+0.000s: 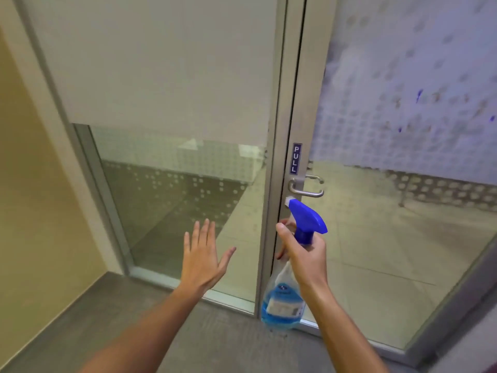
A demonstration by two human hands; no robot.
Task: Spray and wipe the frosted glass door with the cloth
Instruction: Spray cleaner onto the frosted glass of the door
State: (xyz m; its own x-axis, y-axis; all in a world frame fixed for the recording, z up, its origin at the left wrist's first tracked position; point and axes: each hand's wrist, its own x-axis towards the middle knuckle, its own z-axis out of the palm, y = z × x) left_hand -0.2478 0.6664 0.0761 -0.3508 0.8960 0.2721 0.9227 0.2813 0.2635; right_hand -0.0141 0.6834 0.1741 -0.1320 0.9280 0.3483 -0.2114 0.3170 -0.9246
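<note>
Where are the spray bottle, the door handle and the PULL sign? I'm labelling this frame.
spray bottle (282, 300): head view, on the clear body holding blue liquid.
door handle (309, 194): head view, on the metal lever bar.
PULL sign (295, 158): head view, on the middle of the blue label.

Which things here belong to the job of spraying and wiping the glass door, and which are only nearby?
Belong to the job:
- spray bottle, gripped by the right hand
- frosted glass door, with blue spots on it
- left hand, open, holding nothing
No cloth is in view.

Only nearby:
- PULL sign
- door handle
- fixed glass panel
- floor mat
</note>
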